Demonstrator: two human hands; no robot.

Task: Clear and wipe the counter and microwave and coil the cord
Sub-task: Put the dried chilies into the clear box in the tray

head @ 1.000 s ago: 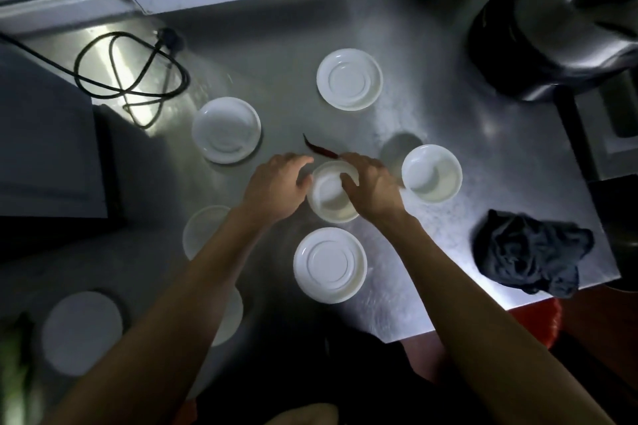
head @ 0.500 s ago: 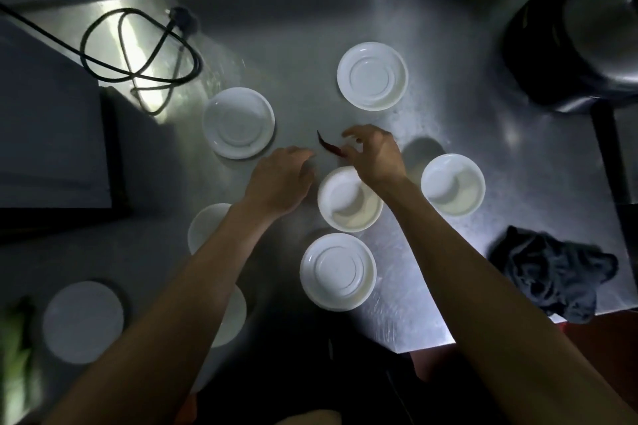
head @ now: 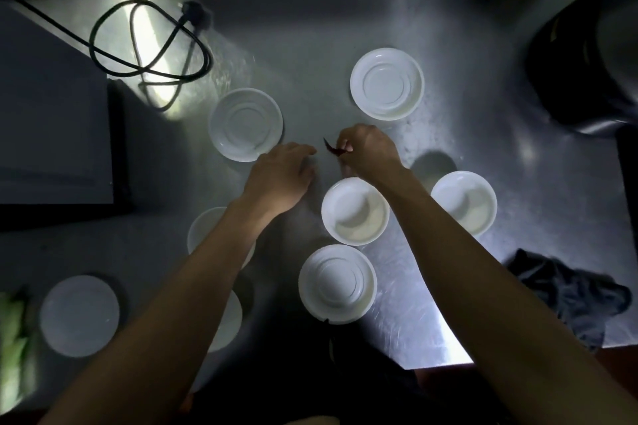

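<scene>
On the steel table (head: 466, 103), near its middle, the right hand (head: 367, 150) pinched a dried red chilli (head: 332, 148) between curled fingertips. The left hand (head: 281, 176) hovered just beside it, fingers loosely extended, gripping nothing; whether it touched the table couldn't be told. White dishes were scattered round the hands: an upturned bowl (head: 355, 211) right under the right wrist, another bowl (head: 464, 202) to its right, an inverted dish (head: 337, 284) near the front edge, one inverted dish (head: 387, 83) further back, one (head: 245, 124) just left of the left hand. More dishes sat at the dim left, one (head: 79, 316) near the front corner, others partly hidden under the left forearm. The black cord (head: 152, 41) lay in loose loops at back left, plug (head: 195, 12) on the table, beside the microwave (head: 51, 121). A dark cloth (head: 569, 297) lay crumpled at the front right edge. A dark appliance (head: 587, 55) stood at back right. Something green (head: 12, 331) at far left, blurred.
</scene>
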